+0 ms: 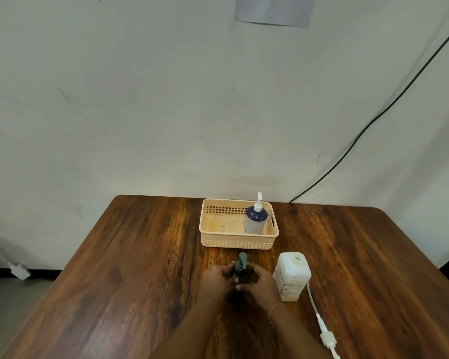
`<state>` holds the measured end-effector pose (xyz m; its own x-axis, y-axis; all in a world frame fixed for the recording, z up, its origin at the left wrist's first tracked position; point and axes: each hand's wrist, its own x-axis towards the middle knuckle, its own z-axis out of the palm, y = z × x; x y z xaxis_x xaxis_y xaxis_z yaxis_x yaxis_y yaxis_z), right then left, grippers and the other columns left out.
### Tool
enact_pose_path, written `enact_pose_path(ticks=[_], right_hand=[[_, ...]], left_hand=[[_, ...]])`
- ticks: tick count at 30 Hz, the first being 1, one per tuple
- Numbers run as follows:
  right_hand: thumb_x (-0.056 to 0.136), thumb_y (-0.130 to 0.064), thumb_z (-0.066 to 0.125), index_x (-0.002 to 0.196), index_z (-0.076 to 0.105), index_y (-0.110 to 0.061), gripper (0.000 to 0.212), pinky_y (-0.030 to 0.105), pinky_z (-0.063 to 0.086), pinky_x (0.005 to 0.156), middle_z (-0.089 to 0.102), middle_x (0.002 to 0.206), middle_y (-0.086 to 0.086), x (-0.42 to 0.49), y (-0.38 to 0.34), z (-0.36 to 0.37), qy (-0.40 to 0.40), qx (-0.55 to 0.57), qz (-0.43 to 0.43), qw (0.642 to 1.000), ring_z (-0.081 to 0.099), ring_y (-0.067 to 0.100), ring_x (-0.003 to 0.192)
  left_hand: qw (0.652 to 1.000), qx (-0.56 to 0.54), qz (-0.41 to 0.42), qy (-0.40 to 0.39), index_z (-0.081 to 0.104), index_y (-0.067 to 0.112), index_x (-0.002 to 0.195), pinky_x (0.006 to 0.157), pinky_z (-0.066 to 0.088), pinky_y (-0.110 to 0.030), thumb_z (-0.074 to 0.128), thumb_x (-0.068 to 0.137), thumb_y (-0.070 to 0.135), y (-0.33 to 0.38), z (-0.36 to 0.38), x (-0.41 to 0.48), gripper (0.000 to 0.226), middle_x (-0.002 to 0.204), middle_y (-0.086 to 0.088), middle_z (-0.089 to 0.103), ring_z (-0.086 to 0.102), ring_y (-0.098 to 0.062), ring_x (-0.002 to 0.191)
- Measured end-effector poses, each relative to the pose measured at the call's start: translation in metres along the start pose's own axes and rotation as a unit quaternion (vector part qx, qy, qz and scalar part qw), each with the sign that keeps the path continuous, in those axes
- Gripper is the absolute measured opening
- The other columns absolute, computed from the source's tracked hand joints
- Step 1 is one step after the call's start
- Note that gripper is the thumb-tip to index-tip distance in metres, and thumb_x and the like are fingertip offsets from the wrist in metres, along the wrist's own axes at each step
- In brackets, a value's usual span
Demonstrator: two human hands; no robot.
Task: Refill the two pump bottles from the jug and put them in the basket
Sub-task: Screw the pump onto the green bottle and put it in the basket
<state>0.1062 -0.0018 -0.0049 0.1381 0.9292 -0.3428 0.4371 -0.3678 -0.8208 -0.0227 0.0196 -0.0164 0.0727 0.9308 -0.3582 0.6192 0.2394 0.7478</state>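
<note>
Gripping a dark pump bottle (241, 268) with a grey-green head, the left hand (214, 279) and right hand (263, 281) curl round it from either side, mid-way along the brown wooden table (114, 281). A white square plastic jug (292, 275) stands just beside the right hand. Behind, a peach slotted plastic basket (237, 244) holds a white navy-shouldered pump bottle (254, 221) upright at its right end, and broad table lies open to the left edge.

The basket's (237, 243) left half is free; the white-topped pump bottle (255, 222) blocks its right end
</note>
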Motion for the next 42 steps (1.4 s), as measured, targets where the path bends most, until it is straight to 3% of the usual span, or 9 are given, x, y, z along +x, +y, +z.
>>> enact_pose_path(ticks=[4,9,13,18,23,28,36,42], right_hand=[[0.072,-0.008,0.074,0.134,0.043,-0.019,0.07,0.041,0.036,0.109,0.051,0.137,0.001,-0.001,0.003,0.004,-0.002,-0.029,0.015,0.999,0.044,0.023,0.129],[0.072,-0.025,0.076,0.127,0.051,-0.022,0.061,0.041,0.038,0.108,0.056,0.131,0.0,-0.001,-0.007,0.007,0.034,-0.084,0.006,0.996,0.049,0.021,0.124],[0.072,-0.029,0.075,0.12,0.056,-0.022,0.053,0.039,0.038,0.108,0.06,0.126,0.001,0.005,-0.021,0.006,0.032,-0.11,-0.021,0.993,0.052,0.022,0.121],[0.073,-0.029,0.073,0.112,0.061,-0.018,0.042,0.035,0.041,0.103,0.066,0.116,0.003,0.021,-0.058,-0.003,0.056,-0.119,-0.073,0.989,0.057,0.022,0.113],[0.073,-0.024,0.074,0.116,0.058,-0.015,0.047,0.036,0.045,0.099,0.066,0.114,0.007,0.041,-0.1,-0.017,0.092,-0.101,-0.114,0.984,0.059,0.026,0.108],[0.076,-0.018,0.07,0.121,0.055,-0.013,0.047,0.036,0.045,0.096,0.066,0.115,0.011,0.063,-0.127,-0.023,0.101,-0.093,-0.136,0.981,0.059,0.03,0.108],[0.081,-0.015,0.067,0.124,0.052,-0.015,0.045,0.04,0.042,0.1,0.064,0.118,0.011,0.111,-0.119,-0.011,0.067,-0.085,-0.086,0.99,0.058,0.031,0.111],[0.082,-0.011,0.064,0.124,0.05,-0.015,0.045,0.038,0.04,0.104,0.062,0.119,0.01,0.141,-0.098,-0.005,0.038,-0.08,-0.046,0.995,0.055,0.03,0.115]], left_hand=[[0.996,-0.074,-0.024,0.046,0.05,0.024,0.13,0.078,0.047,-0.021,0.057,0.089,0.016,0.0,0.003,-0.005,0.042,0.126,0.001,0.056,0.056,-0.01,0.112],[0.991,-0.111,-0.061,0.054,0.058,0.015,0.122,0.084,0.055,-0.027,0.062,0.086,0.016,-0.003,0.001,-0.001,0.037,0.117,-0.001,0.064,0.062,-0.013,0.103],[0.987,-0.139,-0.056,0.055,0.055,0.017,0.128,0.07,0.049,-0.017,0.062,0.085,0.007,0.001,-0.007,0.004,0.045,0.121,0.0,0.063,0.06,-0.011,0.101],[0.968,-0.236,-0.023,0.08,0.053,0.011,0.13,0.093,0.052,-0.033,0.052,0.086,-0.006,0.027,-0.028,0.011,0.048,0.124,-0.006,0.062,0.059,-0.018,0.112],[0.952,-0.297,0.035,0.063,0.041,0.01,0.14,0.11,0.04,-0.044,0.047,0.086,-0.012,0.055,-0.058,0.03,0.058,0.141,-0.009,0.049,0.042,-0.027,0.133],[0.96,-0.27,0.073,0.026,0.028,0.009,0.146,0.116,0.029,-0.04,0.043,0.083,-0.018,0.069,-0.076,0.052,0.07,0.152,-0.006,0.033,0.028,-0.022,0.142],[0.981,-0.181,0.062,-0.023,0.021,0.02,0.149,0.119,0.02,-0.043,0.035,0.084,-0.017,0.061,-0.073,0.085,0.076,0.155,-0.007,0.025,0.018,-0.027,0.145],[0.981,-0.191,0.019,-0.037,0.016,0.024,0.15,0.113,0.034,-0.046,0.036,0.088,-0.012,0.039,-0.063,0.104,0.074,0.156,-0.001,0.024,0.025,-0.028,0.142]])
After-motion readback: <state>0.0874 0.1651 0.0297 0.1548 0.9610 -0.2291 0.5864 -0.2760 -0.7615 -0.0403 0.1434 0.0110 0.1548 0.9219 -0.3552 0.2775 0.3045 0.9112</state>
